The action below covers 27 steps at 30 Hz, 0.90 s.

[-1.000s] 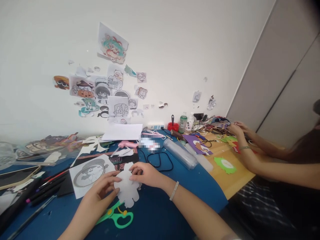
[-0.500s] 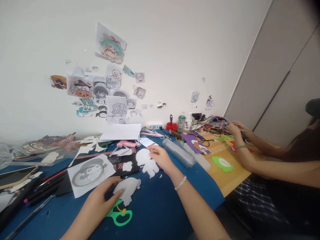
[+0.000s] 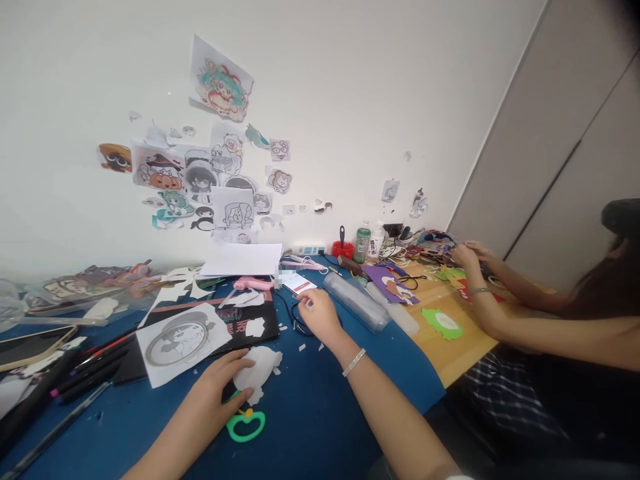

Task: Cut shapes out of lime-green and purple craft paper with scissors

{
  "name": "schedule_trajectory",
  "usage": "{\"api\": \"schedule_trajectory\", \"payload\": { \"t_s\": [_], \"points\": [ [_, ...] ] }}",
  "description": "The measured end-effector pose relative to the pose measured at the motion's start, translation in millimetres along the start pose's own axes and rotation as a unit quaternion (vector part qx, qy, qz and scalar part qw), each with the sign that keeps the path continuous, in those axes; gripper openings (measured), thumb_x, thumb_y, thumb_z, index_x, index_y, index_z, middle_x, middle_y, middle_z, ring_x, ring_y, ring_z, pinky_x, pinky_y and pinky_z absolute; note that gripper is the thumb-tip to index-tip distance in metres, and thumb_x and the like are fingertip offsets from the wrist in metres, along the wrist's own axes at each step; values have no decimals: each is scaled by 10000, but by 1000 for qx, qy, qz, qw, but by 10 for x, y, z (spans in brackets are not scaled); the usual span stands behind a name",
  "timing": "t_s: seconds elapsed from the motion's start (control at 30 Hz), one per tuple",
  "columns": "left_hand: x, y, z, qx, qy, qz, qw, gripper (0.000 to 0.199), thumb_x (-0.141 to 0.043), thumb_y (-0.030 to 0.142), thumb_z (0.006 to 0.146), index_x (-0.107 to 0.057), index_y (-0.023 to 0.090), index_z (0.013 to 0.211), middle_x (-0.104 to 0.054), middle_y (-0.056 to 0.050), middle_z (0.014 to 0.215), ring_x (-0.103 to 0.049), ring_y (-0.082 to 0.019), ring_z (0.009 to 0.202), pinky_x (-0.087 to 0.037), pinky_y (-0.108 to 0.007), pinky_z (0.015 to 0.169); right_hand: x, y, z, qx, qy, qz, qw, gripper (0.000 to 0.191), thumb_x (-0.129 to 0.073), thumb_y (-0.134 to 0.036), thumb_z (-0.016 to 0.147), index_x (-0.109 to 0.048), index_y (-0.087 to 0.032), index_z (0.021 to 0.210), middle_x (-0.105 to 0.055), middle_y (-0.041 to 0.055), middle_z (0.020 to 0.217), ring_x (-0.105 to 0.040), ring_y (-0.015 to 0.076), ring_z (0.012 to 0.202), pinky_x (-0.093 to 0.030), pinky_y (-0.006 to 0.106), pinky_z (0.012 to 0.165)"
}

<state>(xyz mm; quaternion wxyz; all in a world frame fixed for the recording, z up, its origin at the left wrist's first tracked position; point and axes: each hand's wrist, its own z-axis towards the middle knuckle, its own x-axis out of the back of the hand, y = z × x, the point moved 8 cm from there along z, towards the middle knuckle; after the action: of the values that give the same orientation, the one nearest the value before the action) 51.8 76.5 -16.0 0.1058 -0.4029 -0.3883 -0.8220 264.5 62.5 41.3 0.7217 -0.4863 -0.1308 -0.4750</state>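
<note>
My left hand [image 3: 225, 383] has its thumb and fingers closed on the edge of a white paper cutout [image 3: 259, 370] with an uneven outline, low over the blue table mat. Partly under that hand lies a pair of scissors with green handles [image 3: 245, 428]. My right hand [image 3: 319, 315] is at the middle of the mat, its fingertips pinched together; a small whitish spot shows at them, too small to name. Beside its fingers a dark cable [image 3: 296, 325] lies curled, with small paper scraps [image 3: 302, 347] around it. A printed drawing sheet [image 3: 183, 340] is left of both hands.
A pink glue gun [image 3: 253, 285], a phone with a lit screen [image 3: 300, 283] and a clear plastic roll [image 3: 355, 303] lie behind my hands. Pens [image 3: 95, 373] are at left. At right, a co-worker's hands [image 3: 467, 257] work over the wooden table [image 3: 430, 357].
The white figure-shaped cutout by my right hand is gone from its spot, baring the cable and scraps. My left hand and its cutout have shifted slightly; the view tilted a little.
</note>
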Motion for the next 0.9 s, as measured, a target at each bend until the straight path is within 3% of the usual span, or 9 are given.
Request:
{"api": "schedule_trajectory", "payload": {
  "t_s": [0.17,0.33,0.57,0.73,0.9],
  "points": [
    [32,47,11,-2,12,-14,1000,294,-502,385,705,-628,280,950,-545,-49,1197,-549,-273,1040,-520,-324,726,-290,-565,-265,138,-171,81,972,146,-542,-213,795,-595,-196,930,-623,9,832,-523,144,831,-397,235,719],
    [43,70,23,-23,11,-12,1000,290,-455,330,739,-609,284,980,-511,-51,1220,-510,-276,1092,-516,-321,726,-396,-659,-398,152,-246,57,956,348,-625,-340,752,-553,-199,1062,-617,37,903,-490,196,923,-402,251,689],
    [13,63,41,11,-12,-54,998,400,-476,271,722,-512,257,1120,-506,-75,1211,-497,-261,1102,-494,-356,810,-469,-557,-398,112,-257,122,952,265,-611,-145,720,-597,-207,978,-582,14,818,-520,155,812,-407,235,675],
    [-37,76,14,109,-61,-106,987,640,-559,326,671,-342,208,1261,-545,-102,1142,-556,-250,995,-492,-352,788,-474,-409,-341,56,-243,188,950,174,-564,-151,728,-614,-189,890,-597,12,835,-534,137,744,-401,221,622],
    [-50,75,-9,117,-70,-99,986,617,-539,293,676,-340,205,1254,-567,-86,1077,-570,-223,932,-476,-333,777,-478,-269,-274,-9,-243,245,939,135,-526,-140,713,-584,-157,833,-553,-16,669,-495,105,607,-351,190,522]
  ]
}}
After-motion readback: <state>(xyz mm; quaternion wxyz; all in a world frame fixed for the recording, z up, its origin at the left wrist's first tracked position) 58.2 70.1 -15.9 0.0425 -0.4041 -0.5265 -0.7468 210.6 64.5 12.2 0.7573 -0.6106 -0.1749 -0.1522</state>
